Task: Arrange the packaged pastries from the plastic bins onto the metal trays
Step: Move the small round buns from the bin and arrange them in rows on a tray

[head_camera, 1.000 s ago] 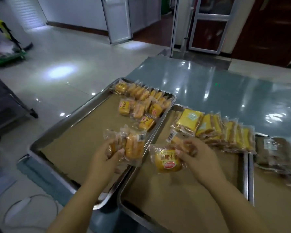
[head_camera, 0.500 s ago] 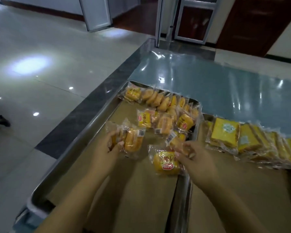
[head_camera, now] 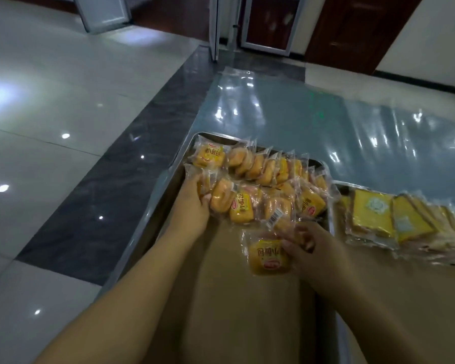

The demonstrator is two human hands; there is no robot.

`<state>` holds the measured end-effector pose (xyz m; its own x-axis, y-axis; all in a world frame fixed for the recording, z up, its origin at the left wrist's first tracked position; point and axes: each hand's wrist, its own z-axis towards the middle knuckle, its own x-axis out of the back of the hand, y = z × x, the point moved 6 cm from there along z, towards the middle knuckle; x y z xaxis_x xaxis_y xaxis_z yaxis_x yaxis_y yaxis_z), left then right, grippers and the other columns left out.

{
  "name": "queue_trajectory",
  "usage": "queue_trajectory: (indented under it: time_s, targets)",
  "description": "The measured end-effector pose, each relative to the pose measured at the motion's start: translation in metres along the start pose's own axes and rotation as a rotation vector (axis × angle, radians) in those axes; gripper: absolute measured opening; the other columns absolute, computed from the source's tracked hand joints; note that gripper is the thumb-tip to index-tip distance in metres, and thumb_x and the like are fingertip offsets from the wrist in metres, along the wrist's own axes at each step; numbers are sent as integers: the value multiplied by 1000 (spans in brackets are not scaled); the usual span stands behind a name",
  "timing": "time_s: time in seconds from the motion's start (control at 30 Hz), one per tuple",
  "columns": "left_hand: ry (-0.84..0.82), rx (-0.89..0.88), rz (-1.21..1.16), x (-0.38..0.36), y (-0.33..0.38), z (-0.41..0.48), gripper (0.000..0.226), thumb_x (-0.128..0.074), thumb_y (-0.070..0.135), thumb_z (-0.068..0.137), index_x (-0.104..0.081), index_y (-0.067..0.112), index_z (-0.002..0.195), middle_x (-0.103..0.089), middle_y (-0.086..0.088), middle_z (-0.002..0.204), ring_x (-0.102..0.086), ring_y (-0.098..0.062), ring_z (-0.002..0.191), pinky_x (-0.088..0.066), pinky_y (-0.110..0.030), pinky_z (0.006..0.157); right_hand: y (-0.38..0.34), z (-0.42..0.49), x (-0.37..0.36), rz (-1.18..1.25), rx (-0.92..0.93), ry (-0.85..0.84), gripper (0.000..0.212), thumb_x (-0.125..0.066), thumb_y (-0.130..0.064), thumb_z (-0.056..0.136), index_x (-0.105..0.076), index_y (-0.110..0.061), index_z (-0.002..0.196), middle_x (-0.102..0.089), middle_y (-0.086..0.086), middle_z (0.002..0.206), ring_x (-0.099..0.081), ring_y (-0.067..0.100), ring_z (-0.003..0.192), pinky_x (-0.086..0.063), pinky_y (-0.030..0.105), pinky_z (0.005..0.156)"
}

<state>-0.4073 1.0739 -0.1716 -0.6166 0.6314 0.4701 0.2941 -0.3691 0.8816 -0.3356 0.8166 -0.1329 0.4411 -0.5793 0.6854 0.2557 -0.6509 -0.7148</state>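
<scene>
A metal tray lined with brown paper holds rows of small packaged yellow buns at its far end. My left hand grips packaged buns at the left end of the second row, pressed against the others. My right hand holds packaged buns: a yellow labelled one just above the paper and another with a barcode. A second tray to the right carries a row of flat yellow packaged cakes.
The trays sit on a shiny grey-blue tabletop. The table's left edge drops to a tiled floor with a dark stone strip. Doors stand at the back. Bare brown paper covers the near part of the left tray.
Both hands moved forward over the left tray. The left hand's buns now touch the second row; the right hand's buns came from over the second tray to the left tray.
</scene>
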Motion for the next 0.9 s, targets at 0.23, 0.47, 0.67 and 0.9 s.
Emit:
queue_trajectory:
  time_s: [0.23,0.47,0.67,0.9]
  targets:
    - [69,163,349,4,-13,18,66,-62,31,85,-21,24,137,-28,-16,143,-33,-37,121,-35,-48,97,-2,1,-7,23,-44,-10,23,-68,-35,81,-48,-46,87,-59,-17,90,-58,-2,76,-43,12,54]
    - [148,46,503,22,3,-16,73,-68,40,77,-30,17,135,-15,-14,146,-20,-40,127,-26,-53,103,11,-15,-8,123,-147,7,23,-70,-35,80,-52,-39,94,-61,-14,84,-61,-2,70,-43,11,48]
    - [-435,156,-58,-14,12,-92,37,-58,56,79,-48,37,110,-57,15,105,-56,-6,100,-47,-26,75,16,-34,-19,243,-211,-14,24,-71,-32,80,-55,-26,96,-63,-2,91,-65,16,77,-54,34,60]
    - [-494,286,-361,-26,14,-147,22,-66,16,84,-55,23,101,-68,-5,97,-67,-17,84,-57,-33,70,22,-63,-33,442,-271,-65,25,-67,-31,84,-57,-18,103,-64,1,88,-58,10,59,-43,22,45]
